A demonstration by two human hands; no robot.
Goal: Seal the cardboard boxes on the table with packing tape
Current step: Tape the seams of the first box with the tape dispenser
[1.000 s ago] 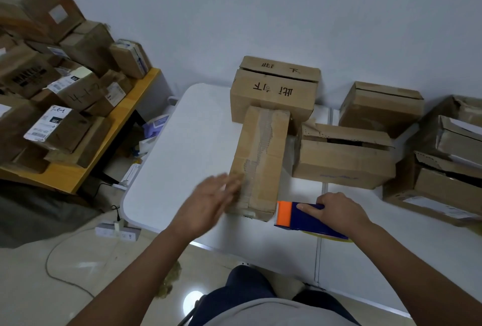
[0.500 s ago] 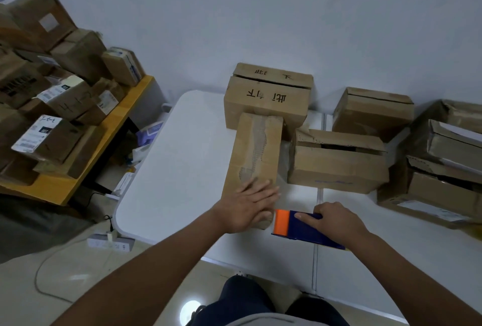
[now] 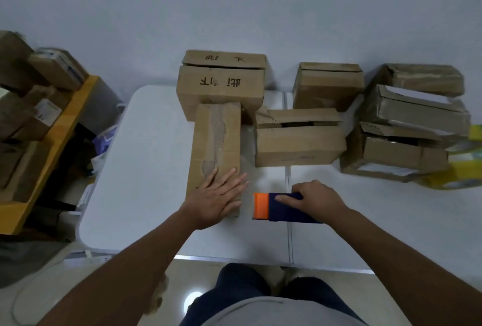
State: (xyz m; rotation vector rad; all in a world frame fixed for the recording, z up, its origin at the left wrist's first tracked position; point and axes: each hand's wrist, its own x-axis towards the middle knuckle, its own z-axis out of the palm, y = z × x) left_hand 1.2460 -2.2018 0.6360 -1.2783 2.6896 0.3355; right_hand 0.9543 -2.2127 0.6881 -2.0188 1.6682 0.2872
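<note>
A long narrow cardboard box (image 3: 216, 140) lies on the white table (image 3: 146, 169), its top scarred where old tape tore the paper. My left hand (image 3: 217, 196) lies flat on the box's near end, fingers spread and straight. My right hand (image 3: 314, 199) grips a blue tape dispenser (image 3: 283, 208) with an orange front, held just right of the box's near end, low over the table.
A large box with black writing (image 3: 221, 85) stands behind the long one. An open-flapped box (image 3: 297, 143) sits to the right, with more boxes (image 3: 407, 127) at the far right. A wooden shelf (image 3: 39, 158) full of parcels stands left of the table.
My left hand came in from the left and settled flat on the long box's near end. The right hand with the dispenser stayed almost where it was.
</note>
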